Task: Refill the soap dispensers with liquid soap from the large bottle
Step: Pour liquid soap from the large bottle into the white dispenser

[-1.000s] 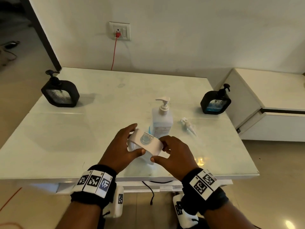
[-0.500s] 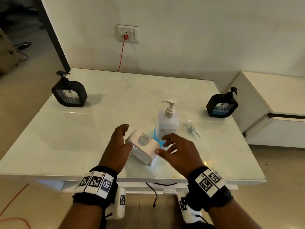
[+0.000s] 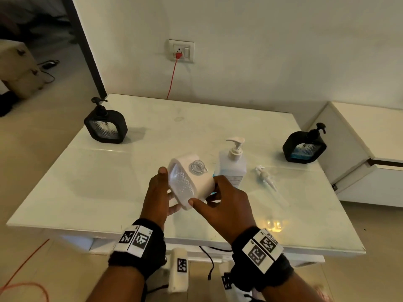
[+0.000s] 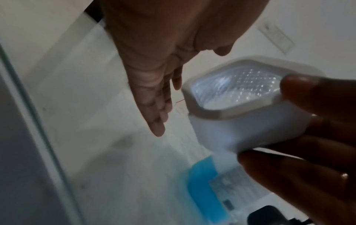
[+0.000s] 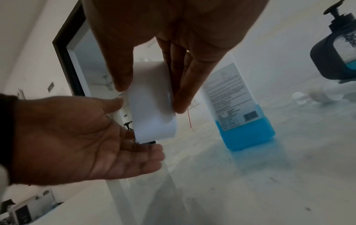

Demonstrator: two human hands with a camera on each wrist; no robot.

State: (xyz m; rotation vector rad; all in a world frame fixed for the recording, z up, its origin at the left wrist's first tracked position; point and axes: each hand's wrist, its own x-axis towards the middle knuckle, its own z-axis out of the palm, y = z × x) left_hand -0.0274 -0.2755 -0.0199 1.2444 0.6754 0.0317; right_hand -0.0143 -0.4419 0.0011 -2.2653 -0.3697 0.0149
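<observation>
A white soap dispenser [image 3: 196, 182] with an open neck [image 3: 197, 166] and no pump hangs tilted above the table. My right hand [image 3: 209, 192] pinches it, thumb on its lower front edge and fingers behind. In the right wrist view the right hand [image 5: 150, 97] grips the white dispenser [image 5: 152, 106]. My left hand [image 3: 162, 192] lies beside and under it with straight fingers, its thumb touching the left corner. The large bottle [image 3: 232, 168], holding a little blue soap, stands just behind with its pump on. The removed white pump [image 3: 266, 176] lies to its right.
Two black dispensers stand on the white table [image 3: 109, 182], one at the far left [image 3: 105, 127] and one at the right edge [image 3: 304, 147]. A white cabinet [image 3: 370, 138] is close on the right. A red cable hangs from the wall socket [image 3: 181, 51].
The white dispenser has come up off the table and turned its patterned face toward me. My right hand has taken hold of it again; the left has loosened to straight fingers.
</observation>
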